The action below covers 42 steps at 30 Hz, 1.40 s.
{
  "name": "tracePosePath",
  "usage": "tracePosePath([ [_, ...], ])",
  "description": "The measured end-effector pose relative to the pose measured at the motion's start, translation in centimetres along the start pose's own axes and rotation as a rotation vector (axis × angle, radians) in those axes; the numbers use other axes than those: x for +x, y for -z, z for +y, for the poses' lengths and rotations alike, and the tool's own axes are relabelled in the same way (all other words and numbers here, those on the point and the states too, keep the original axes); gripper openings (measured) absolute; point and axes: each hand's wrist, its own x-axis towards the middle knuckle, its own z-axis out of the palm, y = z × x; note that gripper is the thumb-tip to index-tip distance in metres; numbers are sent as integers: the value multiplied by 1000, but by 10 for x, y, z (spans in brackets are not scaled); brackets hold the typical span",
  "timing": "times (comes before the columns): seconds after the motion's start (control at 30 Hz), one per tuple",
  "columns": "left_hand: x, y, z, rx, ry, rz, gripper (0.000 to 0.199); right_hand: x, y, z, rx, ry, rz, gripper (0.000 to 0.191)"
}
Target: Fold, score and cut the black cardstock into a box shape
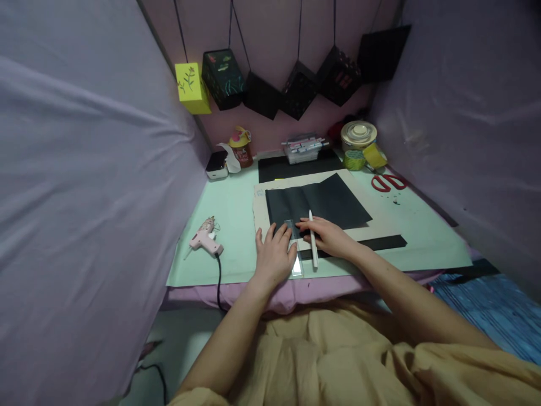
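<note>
My left hand (274, 258) lies flat with fingers spread. Its fingertips rest on the lower left of a creased black paper sheet (321, 200) and on the upper end of a clear ruler (297, 266). The ruler points toward me, past the thumb. In my right hand (332, 235) is a slim white pen (313, 248), its pointed end directed away from me. That hand's fingertips are close to the ruler, over the sheet's near edge. Under the black sheet is a cream board (350, 179). A black paper strip (384, 243) passes below my right wrist.
A pink glue gun (205, 237) with a black cord lies left. Red-handled scissors (389, 182), tape rolls (354, 160) and a lidded tub (359, 135) are at back right. A pen box (305, 150) stands behind. Several boxes, one yellow (193, 87), hang above; cloth walls flank the table.
</note>
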Motion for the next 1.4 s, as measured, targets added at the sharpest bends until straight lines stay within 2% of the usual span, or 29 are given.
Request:
tracePosePath([
  [0.73, -5, 2, -1, -94, -48, 65, 36, -1, 3, -7, -14, -36, 20, 27],
  [1.4, -5, 3, -1, -98, -36, 66, 34, -2, 2, -5, -12, -35, 19, 29],
])
